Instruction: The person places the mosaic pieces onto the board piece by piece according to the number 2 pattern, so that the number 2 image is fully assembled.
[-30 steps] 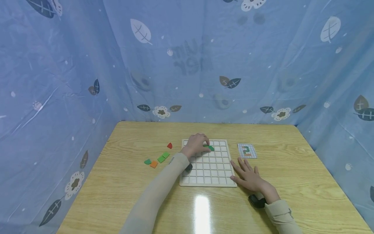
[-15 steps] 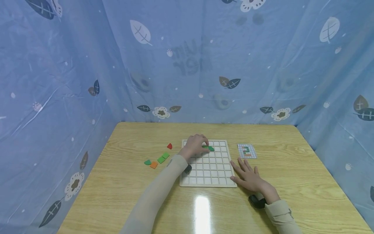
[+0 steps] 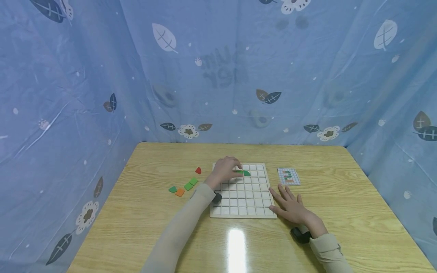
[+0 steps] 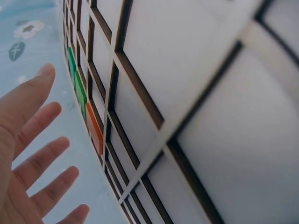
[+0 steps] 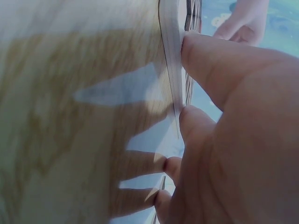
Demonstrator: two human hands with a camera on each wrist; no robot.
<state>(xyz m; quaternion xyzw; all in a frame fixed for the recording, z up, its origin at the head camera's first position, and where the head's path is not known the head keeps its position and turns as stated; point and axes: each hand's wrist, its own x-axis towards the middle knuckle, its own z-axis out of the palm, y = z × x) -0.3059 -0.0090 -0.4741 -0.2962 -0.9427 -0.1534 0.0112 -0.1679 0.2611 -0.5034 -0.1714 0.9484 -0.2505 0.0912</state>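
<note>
A blue patterned curtain (image 3: 235, 76) hangs behind the wooden table (image 3: 164, 235), and near the middle of the table lies a white grid board (image 3: 246, 197). Over the board's far left part is the left hand (image 3: 226, 169), its fingers spread wide with nothing in them; the right hand (image 3: 290, 206) rests at the board's right edge, fingers spread, thumb and forefinger touching the rim. A pattern card (image 3: 288, 176) lies to the right of the board, towards the far side. In the board's far part, a dark green tile (image 3: 247, 173), a light green tile (image 4: 80, 89) and an orange tile (image 4: 94, 128) sit in one row beside the left hand. Left of the board lie two light green squares (image 3: 188, 186), an orange square (image 3: 179, 192), a green rounded piece (image 3: 173, 189) and, farther off, a red wedge (image 3: 198, 171)
</note>
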